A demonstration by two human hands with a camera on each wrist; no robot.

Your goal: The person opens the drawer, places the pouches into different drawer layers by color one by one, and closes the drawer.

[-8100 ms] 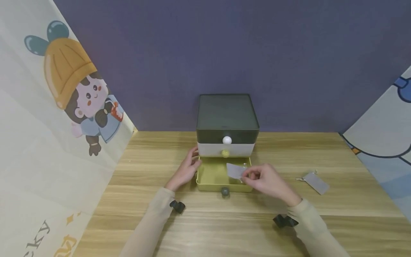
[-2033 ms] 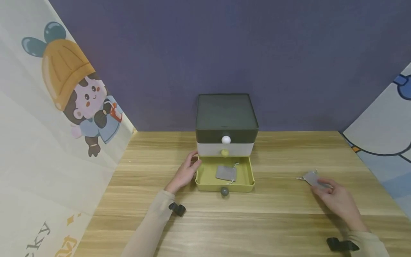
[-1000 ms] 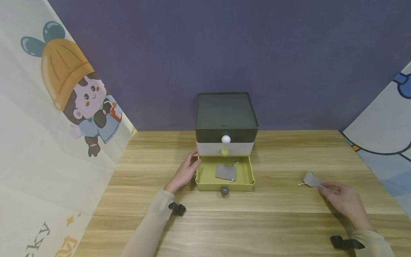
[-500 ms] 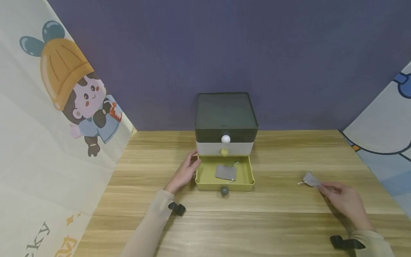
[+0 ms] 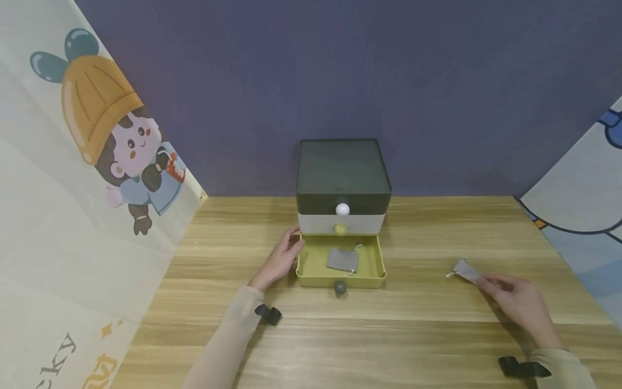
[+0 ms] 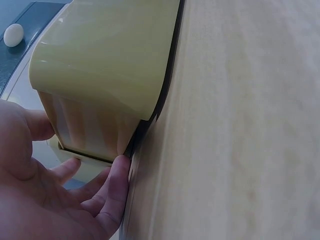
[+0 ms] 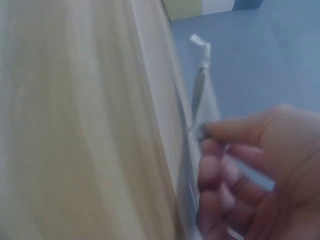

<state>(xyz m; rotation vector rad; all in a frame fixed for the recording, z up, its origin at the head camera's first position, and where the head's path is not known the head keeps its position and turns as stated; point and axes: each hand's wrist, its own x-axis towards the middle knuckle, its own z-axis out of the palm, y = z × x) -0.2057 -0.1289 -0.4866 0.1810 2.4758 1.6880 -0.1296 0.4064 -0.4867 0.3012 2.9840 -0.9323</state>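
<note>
My right hand (image 5: 522, 305) pinches a small grey drawstring pouch (image 5: 467, 271) between thumb and fingers at the right of the table. In the right wrist view the pouch (image 7: 206, 100) stands up from the fingertips, its pale cord at the top, slightly blurred. A second grey drawstring pouch (image 5: 342, 260) lies flat inside the pulled-out yellow drawer (image 5: 311, 282). Against the left side of that drawer rests my left hand (image 5: 278, 265). The left wrist view shows its thumb and loosely bent fingers (image 6: 118, 185) touching around the drawer's side, close to the tabletop.
The drawer belongs to a small desktop cabinet (image 5: 342, 167) with a dark green top. Above the yellow drawer, a white drawer (image 5: 316, 224) with a yellow knob is closed. A dark knob (image 5: 340, 287) sticks out in front. A dark blue wall (image 5: 437, 97) stands behind the wooden table (image 5: 389, 346).
Eight seconds ago my right hand held a pouch over the drawer; that pouch now lies inside. The hand moved right, took the other pouch and shifted it slightly. My left hand stayed put.
</note>
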